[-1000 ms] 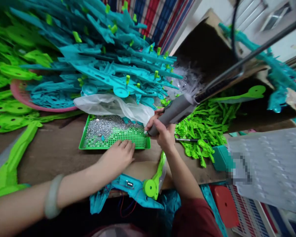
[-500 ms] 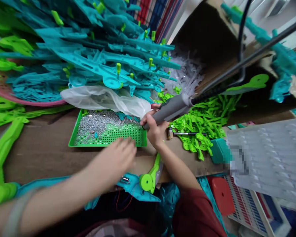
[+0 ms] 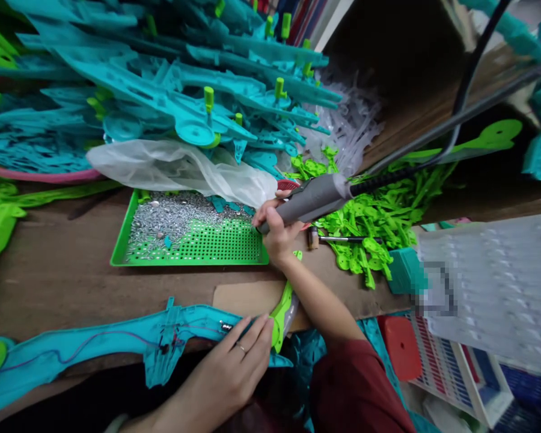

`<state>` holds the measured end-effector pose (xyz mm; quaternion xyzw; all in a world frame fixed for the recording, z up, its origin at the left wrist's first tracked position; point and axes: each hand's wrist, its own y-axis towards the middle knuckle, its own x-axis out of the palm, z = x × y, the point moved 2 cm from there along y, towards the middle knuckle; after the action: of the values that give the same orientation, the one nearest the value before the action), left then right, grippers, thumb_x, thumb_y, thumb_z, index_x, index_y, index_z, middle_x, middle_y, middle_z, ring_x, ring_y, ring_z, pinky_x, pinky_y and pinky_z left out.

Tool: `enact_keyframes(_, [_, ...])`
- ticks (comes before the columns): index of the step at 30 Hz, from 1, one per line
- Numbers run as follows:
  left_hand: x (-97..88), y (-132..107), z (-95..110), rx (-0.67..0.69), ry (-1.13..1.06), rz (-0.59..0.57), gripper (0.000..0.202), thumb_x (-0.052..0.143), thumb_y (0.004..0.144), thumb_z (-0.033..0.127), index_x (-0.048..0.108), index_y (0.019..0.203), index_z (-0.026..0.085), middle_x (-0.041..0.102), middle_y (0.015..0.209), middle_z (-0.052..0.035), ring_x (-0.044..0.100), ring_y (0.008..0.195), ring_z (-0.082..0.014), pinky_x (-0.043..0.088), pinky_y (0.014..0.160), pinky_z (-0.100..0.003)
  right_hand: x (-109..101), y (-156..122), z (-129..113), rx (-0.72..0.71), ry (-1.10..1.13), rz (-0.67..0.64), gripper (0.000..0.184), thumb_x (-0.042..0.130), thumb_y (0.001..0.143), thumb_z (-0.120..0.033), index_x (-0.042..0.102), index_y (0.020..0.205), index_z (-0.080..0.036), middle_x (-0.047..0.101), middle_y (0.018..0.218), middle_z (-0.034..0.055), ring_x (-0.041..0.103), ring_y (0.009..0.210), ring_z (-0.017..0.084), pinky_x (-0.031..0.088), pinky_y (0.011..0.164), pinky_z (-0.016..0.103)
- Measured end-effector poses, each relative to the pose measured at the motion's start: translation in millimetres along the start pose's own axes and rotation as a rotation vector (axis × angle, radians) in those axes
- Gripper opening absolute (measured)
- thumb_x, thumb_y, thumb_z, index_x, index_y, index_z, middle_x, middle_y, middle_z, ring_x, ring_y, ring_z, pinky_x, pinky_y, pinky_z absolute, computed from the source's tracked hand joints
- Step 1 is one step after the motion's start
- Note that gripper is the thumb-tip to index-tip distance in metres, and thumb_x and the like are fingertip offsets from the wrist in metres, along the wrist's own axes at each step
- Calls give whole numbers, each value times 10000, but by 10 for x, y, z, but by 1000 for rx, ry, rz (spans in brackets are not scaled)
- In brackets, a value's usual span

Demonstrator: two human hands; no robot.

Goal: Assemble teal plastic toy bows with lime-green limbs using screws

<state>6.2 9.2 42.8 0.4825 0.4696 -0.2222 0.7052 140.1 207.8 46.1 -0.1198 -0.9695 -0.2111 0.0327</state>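
Note:
My right hand (image 3: 277, 231) is wrapped round a grey electric screwdriver (image 3: 313, 198), its tip at the right edge of a green perforated tray (image 3: 193, 249) heaped with small silver screws (image 3: 171, 216). My left hand (image 3: 237, 364) lies with fingers stretched flat on a long teal plastic toy part (image 3: 99, 343) at the table's near edge, by the part's green wheel (image 3: 279, 322). Thin wires run along that part.
A big heap of teal plastic parts (image 3: 184, 78) rises behind the tray, with a clear plastic bag (image 3: 175, 168) draped below it. Small green plastic pieces (image 3: 374, 231) and a small hammer (image 3: 338, 239) lie to the right. A cardboard box (image 3: 401, 66) stands behind.
My left hand left the tray and came back to the near edge, onto the teal part. My right hand stays at the tray with the screwdriver. The view tilted down.

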Motion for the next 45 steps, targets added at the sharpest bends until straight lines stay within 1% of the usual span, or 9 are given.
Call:
enact_keyframes(8, [-31,-118,46,38,62,-2,477,454,879,178,639,1294,34,610,1390,-202,584,1287,-347,257,1242,-533,-7,26,-260,-8,-36,51,432,651,849,-507,483,1173,-275,490,630,-70,519,498,138,478,542,315])
enact_keyframes(14, [-28,-295,9,0,-44,41,529,419,836,133,608,1308,-13,573,1420,-247,575,1301,-380,241,1257,-546,-575,-171,-838,-151,-221,173,316,550,918,-454,455,1204,-356,397,621,-67,470,478,151,445,497,298])
enact_keyframes(18, [-20,-280,-2,-6,-80,72,525,388,846,117,600,1305,-25,583,1405,-255,583,1297,-371,245,1258,-543,-884,-305,-698,-71,-225,260,294,601,865,-427,512,1111,-291,411,621,-63,465,479,149,457,502,302])
enact_keyframes(22, [-43,-243,-10,19,-74,30,522,380,856,110,577,1313,-46,579,1402,-268,591,1285,-377,224,1266,-550,-932,-339,-431,1,-258,296,323,613,835,-499,519,1028,-258,412,612,-65,467,480,146,459,499,303])
enact_keyframes(29, [-58,-268,5,-8,-47,21,525,409,851,144,590,1320,-9,574,1425,-235,568,1315,-363,247,1264,-528,-1004,-311,-331,41,-150,101,375,665,806,-503,486,1041,-270,439,564,-92,468,430,139,419,440,282])
enact_keyframes(32, [-58,-274,13,-6,-41,28,519,441,837,157,617,1304,15,578,1425,-228,576,1306,-363,237,1267,-529,-905,-200,-499,18,-58,-91,371,700,796,-434,498,1072,-292,472,551,-94,456,403,140,411,419,286])
enact_keyframes(36, [-41,-243,9,-4,-25,38,517,468,830,149,625,1306,23,576,1427,-227,580,1303,-361,254,1259,-524,-446,-36,-626,-130,-48,62,396,612,843,-544,444,1131,-329,379,562,-90,431,407,141,397,418,293])
enact_keyframes(40, [-4,-227,4,-11,-13,49,518,486,828,143,620,1310,7,578,1423,-232,562,1314,-375,238,1258,-532,116,16,-301,-15,-76,-69,510,566,863,-619,392,1233,-315,409,619,-79,483,469,143,476,501,312])
enact_keyframes(45, [-3,-236,-9,-27,-37,70,492,458,853,155,641,1294,38,601,1409,-198,553,1324,-355,222,1258,-520,233,-3,0,6,-4,-49,597,604,860,-554,359,1336,-288,407,614,-91,461,453,134,475,489,301])
